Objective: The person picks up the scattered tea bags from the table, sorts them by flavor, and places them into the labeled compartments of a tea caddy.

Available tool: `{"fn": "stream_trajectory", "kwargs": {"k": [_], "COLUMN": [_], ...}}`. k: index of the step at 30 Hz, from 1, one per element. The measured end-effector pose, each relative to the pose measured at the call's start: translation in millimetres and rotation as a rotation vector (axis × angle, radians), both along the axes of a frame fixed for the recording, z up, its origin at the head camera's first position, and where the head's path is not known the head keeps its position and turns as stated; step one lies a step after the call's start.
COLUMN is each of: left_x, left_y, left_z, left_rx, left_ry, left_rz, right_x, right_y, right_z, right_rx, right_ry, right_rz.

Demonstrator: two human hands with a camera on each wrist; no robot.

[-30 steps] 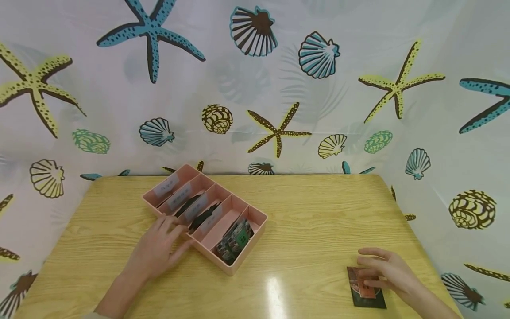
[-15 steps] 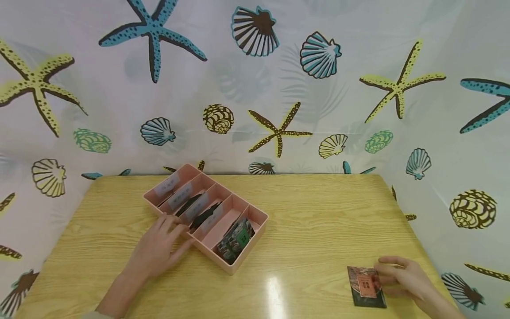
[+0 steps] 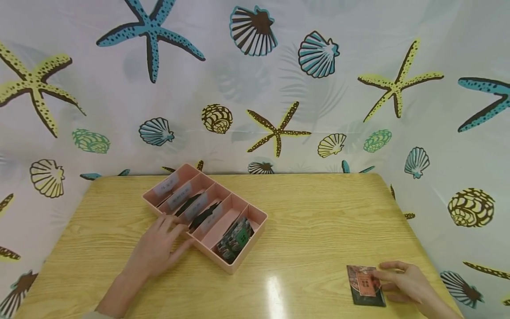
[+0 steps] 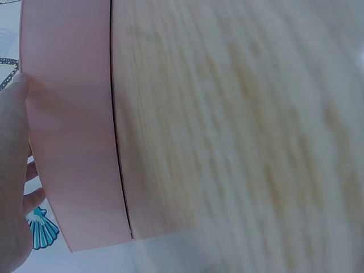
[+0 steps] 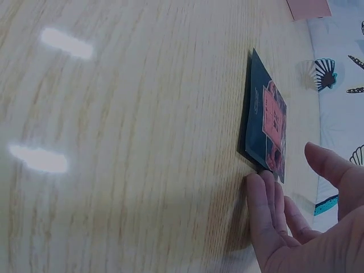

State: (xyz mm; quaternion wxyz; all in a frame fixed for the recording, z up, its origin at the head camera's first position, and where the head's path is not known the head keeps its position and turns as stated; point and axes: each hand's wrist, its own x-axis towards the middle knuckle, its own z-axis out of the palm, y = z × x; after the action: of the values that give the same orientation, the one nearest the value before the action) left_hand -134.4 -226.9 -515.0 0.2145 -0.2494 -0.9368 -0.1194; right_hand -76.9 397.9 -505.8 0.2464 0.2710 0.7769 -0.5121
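Observation:
A pink divided tray (image 3: pixel 239 266) stands at the left middle of the wooden table (image 3: pixel 318 221). My left hand (image 3: pixel 165 237) rests with straight fingers against the tray's near long wall; the left wrist view shows that wall (image 4: pixel 68 142) beside my palm (image 4: pixel 11 170). Green and dark packets (image 3: pixel 235 241) fill the tray's nearest compartment. A dark packet with a pink label (image 3: pixel 364 285) lies flat near the table's front right. My right hand (image 3: pixel 388 277) lies at its right edge. Its fingertips (image 5: pixel 261 193) touch the packet (image 5: pixel 264 122), and its thumb (image 5: pixel 330 165) is lifted clear.
Dark packets (image 3: pixel 201 215) and white label cards (image 3: pixel 179 195) stand in the tray's other compartments. A curtain printed with shells and starfish (image 3: pixel 255 88) hangs close behind and to the right of the table. Bare tabletop lies between the tray and the flat packet.
My right hand has slid off the top of the flat packet to its right edge, uncovering the pink label. The left hand and tray have not moved.

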Motion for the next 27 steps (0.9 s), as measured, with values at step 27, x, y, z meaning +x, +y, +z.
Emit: {"fn": "stream_trajectory", "kwargs": {"k": [27], "left_x": [-0.4], "left_y": [0], "left_z": [-1.1], "left_rx": [0.011], "left_ry": [0.02], "left_rz": [-0.006], "right_x": [1.5], "right_y": [-17], "right_z": [-7.9], "right_rx": [0.149], "right_ry": [0.106], "right_rz": [0.038]}}
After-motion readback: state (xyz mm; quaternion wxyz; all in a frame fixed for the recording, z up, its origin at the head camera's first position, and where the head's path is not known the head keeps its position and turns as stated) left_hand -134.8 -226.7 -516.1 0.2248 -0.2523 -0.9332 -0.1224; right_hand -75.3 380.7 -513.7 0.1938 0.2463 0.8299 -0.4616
